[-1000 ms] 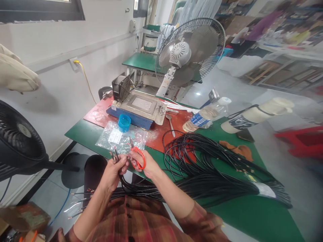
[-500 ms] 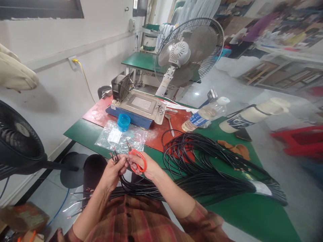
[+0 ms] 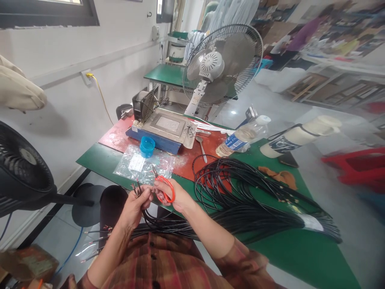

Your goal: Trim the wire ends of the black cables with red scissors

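My left hand (image 3: 136,205) is closed around several black cables, whose stripped ends (image 3: 136,187) show thin reddish wires above the fingers. Close against it, my right hand (image 3: 170,192) grips a pair of scissors with red-orange handles (image 3: 172,192), the pointed blades aimed up and away from me. Fingertips of both hands meet at a wire end too small to make out. A large bundle of black cables (image 3: 249,222) runs from my lap across the right of the green table, and a looser coil (image 3: 210,180) lies behind it.
Beyond my hands, a blue plastic cup (image 3: 147,147) stands on a clear plastic bag (image 3: 123,166). Behind it are a blue heating device (image 3: 156,138) with a small fan (image 3: 144,105), a spoon (image 3: 202,148), a bottle (image 3: 234,142) and a white tumbler (image 3: 285,142). A black fan (image 3: 27,164) stands left.
The scissors have tipped slightly upward in my right hand, and their blades sit a little higher. My left hand keeps its hold on the cables. The view has shifted slightly.
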`<move>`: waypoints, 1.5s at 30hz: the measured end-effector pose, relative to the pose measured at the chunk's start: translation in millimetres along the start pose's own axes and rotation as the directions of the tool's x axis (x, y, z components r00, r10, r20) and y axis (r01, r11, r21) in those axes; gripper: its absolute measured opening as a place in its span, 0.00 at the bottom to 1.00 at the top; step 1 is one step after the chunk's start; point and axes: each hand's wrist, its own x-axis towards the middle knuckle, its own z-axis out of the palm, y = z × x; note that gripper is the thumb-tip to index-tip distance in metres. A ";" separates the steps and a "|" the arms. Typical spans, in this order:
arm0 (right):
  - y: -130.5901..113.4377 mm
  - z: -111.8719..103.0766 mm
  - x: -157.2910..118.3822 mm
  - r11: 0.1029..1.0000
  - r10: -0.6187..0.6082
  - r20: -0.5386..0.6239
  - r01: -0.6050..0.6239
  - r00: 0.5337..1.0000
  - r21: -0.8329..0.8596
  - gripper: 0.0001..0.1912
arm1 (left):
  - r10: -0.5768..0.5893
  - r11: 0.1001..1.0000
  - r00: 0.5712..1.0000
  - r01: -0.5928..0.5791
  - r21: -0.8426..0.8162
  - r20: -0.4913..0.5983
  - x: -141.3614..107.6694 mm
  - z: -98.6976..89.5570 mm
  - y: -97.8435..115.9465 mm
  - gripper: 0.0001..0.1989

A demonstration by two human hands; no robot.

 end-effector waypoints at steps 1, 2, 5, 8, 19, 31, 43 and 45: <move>-2.7 -2.3 0.6 0.999 0.009 0.013 -0.008 1.000 -0.032 0.23 | -0.008 1.000 1.000 0.008 0.014 0.002 -0.1 0.0 0.4 0.11; -5.2 -4.5 1.3 0.998 0.023 0.028 -0.021 0.999 -0.064 0.24 | -0.014 0.999 1.000 0.014 0.029 0.006 -0.1 0.1 0.8 0.11; -10.6 -9.0 3.4 0.987 0.064 0.058 -0.054 0.996 -0.152 0.24 | -0.013 0.998 1.000 0.012 0.063 0.012 0.6 0.2 1.7 0.12; -11.9 -10.2 4.9 0.981 0.064 0.073 -0.049 0.995 -0.188 0.23 | -0.010 0.997 1.000 0.009 0.079 0.009 1.5 -1.1 1.2 0.12; -2.7 -3.8 1.2 0.994 -0.071 -0.043 0.067 0.997 -0.081 0.22 | 0.049 0.999 0.999 -0.048 0.024 -0.017 2.4 -2.6 -1.6 0.10; -2.2 10.7 0.7 0.983 -0.164 -0.054 0.158 0.985 -0.092 0.18 | 0.071 0.997 0.995 -0.073 -0.024 -0.077 0.9 -1.1 1.5 0.10; 14.4 6.6 -1.1 0.835 -0.446 -0.136 0.357 0.884 -0.418 0.14 | -0.090 0.959 0.984 0.043 -0.281 -0.155 1.2 1.5 4.4 0.07; 18.9 3.7 -2.3 0.560 -0.667 -0.023 0.481 0.744 -0.674 0.10 | -0.227 0.894 0.960 0.138 -0.426 -0.166 1.6 0.2 7.0 0.07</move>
